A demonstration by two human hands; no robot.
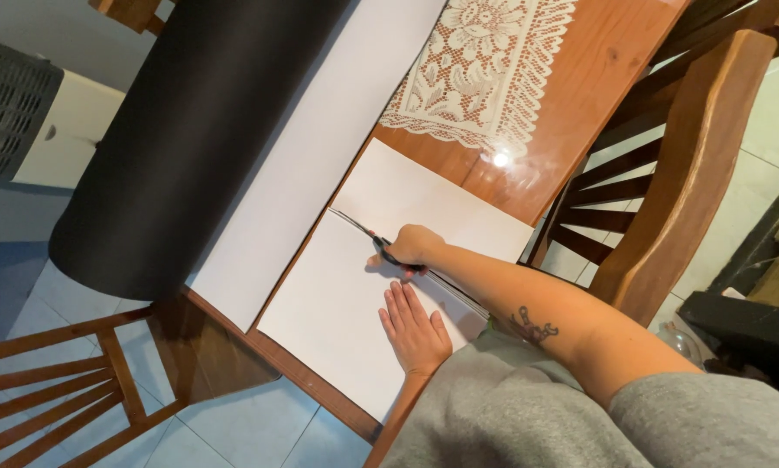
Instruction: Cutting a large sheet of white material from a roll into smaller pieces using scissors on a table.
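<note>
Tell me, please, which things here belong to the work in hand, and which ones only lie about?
In the work:
- scissors, held in the right hand
- white paper sheet, partly cut, pressed flat by the left hand

Only lying about:
- black roll with its white sheet
- lace doily
- wooden chairs
- grey crate

Paper sheet [346, 295]: on the desk [580, 78], beside the roll [207, 130].
Scissors [381, 244]: on the sheet, in the right hand [414, 247].
Left hand [415, 334]: flat on the sheet, near the desk's edge.
Lace mat [485, 65]: beyond the sheet.
</note>
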